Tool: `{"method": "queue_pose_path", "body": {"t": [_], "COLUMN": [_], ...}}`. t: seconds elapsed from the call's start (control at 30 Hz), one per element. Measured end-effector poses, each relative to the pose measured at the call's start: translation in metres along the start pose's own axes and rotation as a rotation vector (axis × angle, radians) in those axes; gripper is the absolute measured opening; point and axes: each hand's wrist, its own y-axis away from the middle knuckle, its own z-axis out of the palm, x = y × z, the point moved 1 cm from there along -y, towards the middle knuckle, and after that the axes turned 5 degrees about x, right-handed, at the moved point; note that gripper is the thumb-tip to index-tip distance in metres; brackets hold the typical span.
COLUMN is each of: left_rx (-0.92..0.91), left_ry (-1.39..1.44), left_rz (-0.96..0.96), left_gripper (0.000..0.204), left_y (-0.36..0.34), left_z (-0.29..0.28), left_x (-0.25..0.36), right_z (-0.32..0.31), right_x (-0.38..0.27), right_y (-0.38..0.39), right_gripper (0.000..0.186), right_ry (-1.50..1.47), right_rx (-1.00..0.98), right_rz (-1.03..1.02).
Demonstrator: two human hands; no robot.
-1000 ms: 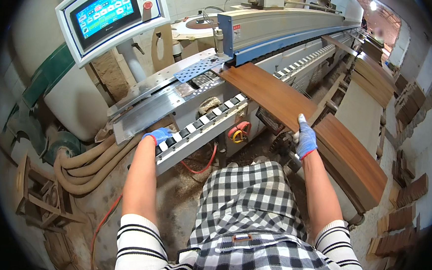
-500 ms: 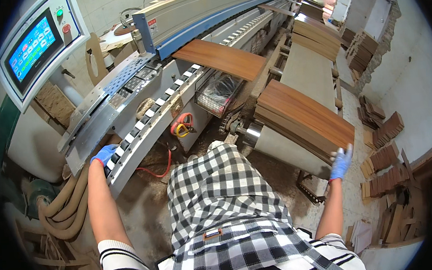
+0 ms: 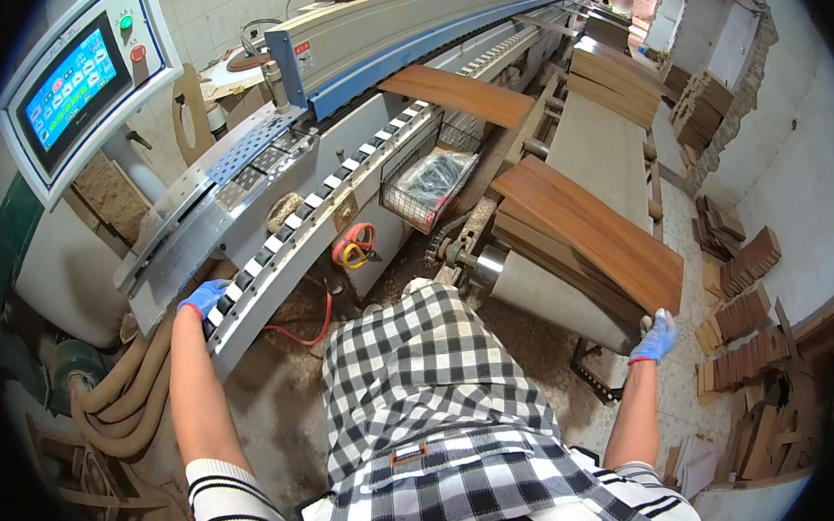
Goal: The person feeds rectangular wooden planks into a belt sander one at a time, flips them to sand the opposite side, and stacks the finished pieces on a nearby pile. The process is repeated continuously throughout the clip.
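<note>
My right hand [image 3: 653, 339], in a blue glove, is closed on the near right corner of a reddish-brown wood-grain board [image 3: 595, 232]. This board lies askew on top of a stack of boards [image 3: 550, 257], its near end raised a little. At the left, my left hand [image 3: 206, 297], also gloved, rests against the near end of a roller rail [image 3: 288, 254] with black and white rollers. Its fingers look stretched along the rail, partly hidden. A second wood-grain board [image 3: 459, 94] sticks out from the blue-edged machine beam [image 3: 350, 95] across the rail.
A control panel [image 3: 73, 95] with a lit screen stands at the upper left. Below the rail hang a wire basket [image 3: 386, 197] and red and yellow rings [image 3: 355, 247]. The stack rests on a roller conveyor [image 3: 601, 139]. Cut boards [image 3: 740, 308] are piled along the right wall.
My right hand has come down and closed on the top board's corner, and that board's near end has lifted off the stack. The board in the machine has moved farther away along the beam.
</note>
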Motion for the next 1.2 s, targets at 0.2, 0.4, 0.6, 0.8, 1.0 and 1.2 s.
{"method": "queue_pose_path", "body": {"t": [0.2, 0.4, 0.6, 0.8, 1.0, 1.2], "left_rx": [-0.015, -0.015, -0.029, -0.024, -0.026, -0.021], "left_ry": [-0.028, 0.02, -0.028, -0.18, -0.282, -0.327], "left_rz": [0.029, 0.002, 0.018, -0.026, -0.01, 0.061], "left_gripper": [0.036, 0.034, 0.041, 0.046, 0.046, 0.046], "left_y": [-0.017, -0.015, -0.011, 0.011, -0.009, -0.028], "left_z": [-0.001, 0.006, 0.007, 0.004, 0.007, 0.013], "left_x": [-0.037, -0.034, -0.019, 0.009, -0.012, -0.031], "right_z": [-0.021, -0.004, 0.003, 0.028, 0.093, 0.128], "right_x": [-0.008, -0.043, -0.035, -0.051, -0.077, -0.093], "right_y": [0.065, 0.129, 0.153, 0.181, 0.271, 0.36], "right_gripper": [0.019, 0.032, 0.048, 0.055, 0.056, 0.047], "right_ry": [-0.319, -0.157, -0.308, -0.279, -0.224, -0.06], "right_rx": [-0.315, -0.787, -1.033, -1.168, -1.48, -1.749], "right_rz": [0.569, 0.77, 0.748, 0.883, 0.915, 0.869]}}
